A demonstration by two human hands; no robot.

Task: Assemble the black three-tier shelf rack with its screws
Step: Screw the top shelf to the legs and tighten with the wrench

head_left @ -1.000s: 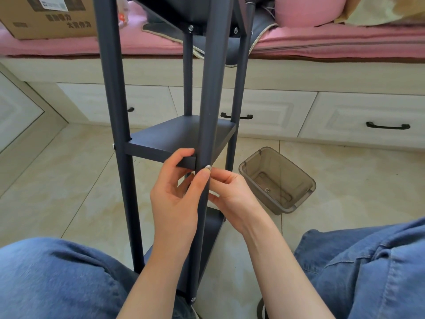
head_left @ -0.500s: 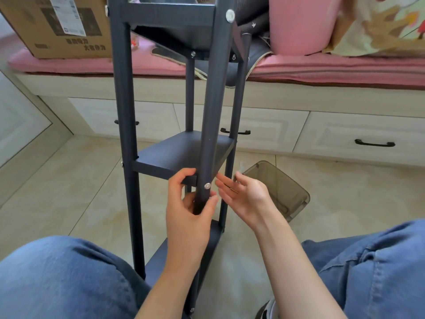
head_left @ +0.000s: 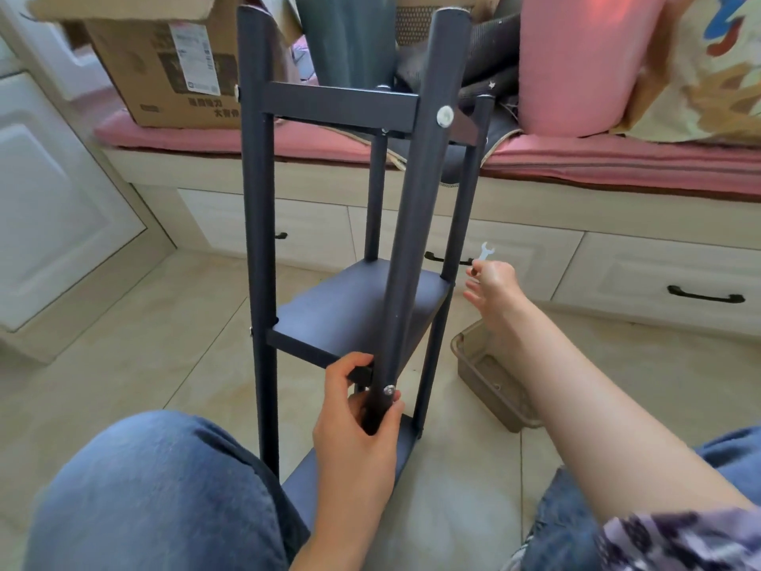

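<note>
The left hand (head_left: 357, 418) grips the rack's near post (head_left: 416, 224); the right hand (head_left: 492, 284), farther right, pinches a small wrench (head_left: 485, 253).

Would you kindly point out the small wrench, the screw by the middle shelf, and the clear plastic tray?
wrench (head_left: 486, 252), head view, on its open-ended head.
screw (head_left: 389, 390), head view, on its silver head.
plastic tray (head_left: 463, 364), head view, on its near-left wall.

The black rack (head_left: 358, 315) stands upright between the person's knees, its posts fencing in the middle shelf (head_left: 354, 311), open from the front between them. To its right, the clear plastic bin (head_left: 486, 381) occupies the floor; bare tile lies left.
</note>
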